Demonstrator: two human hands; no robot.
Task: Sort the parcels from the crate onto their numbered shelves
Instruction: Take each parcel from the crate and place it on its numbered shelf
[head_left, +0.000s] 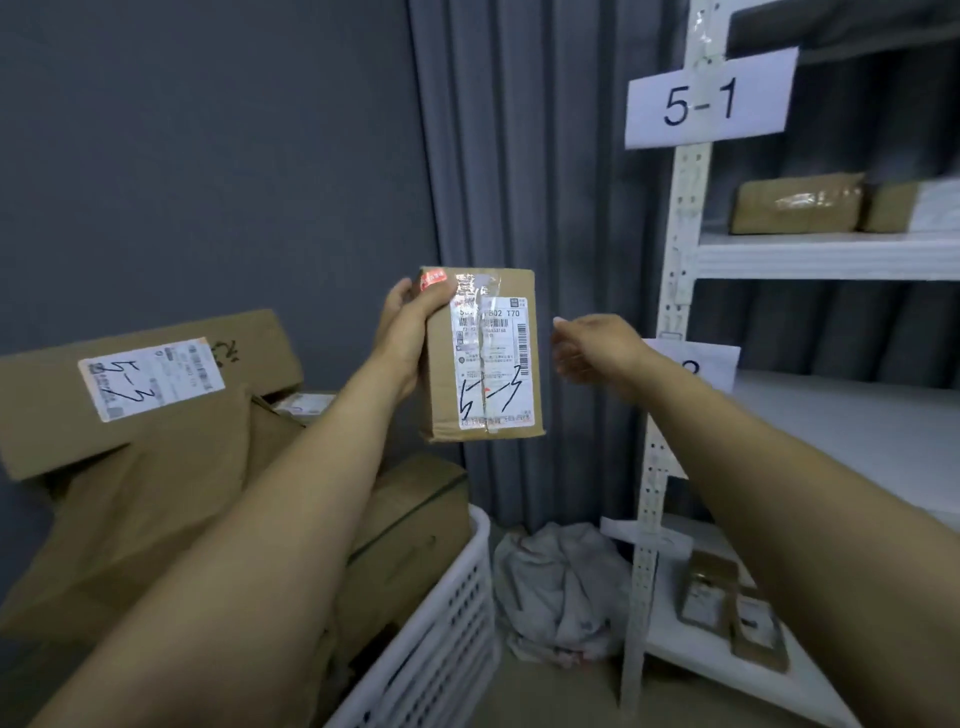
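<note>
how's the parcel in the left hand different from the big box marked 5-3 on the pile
The parcel is small, upright, gripped by the left hand; the box is larger and lies tilted on the pile. The parcel's label covers much of its face; the box's only a patch. Both are brown cardboard with handwritten white labels.

The cardboard parcel (483, 358) is matt brown with glossy tape; the crate (441, 634) is white perforated plastic; the shelf upright (680, 249) is painted metal.
</note>
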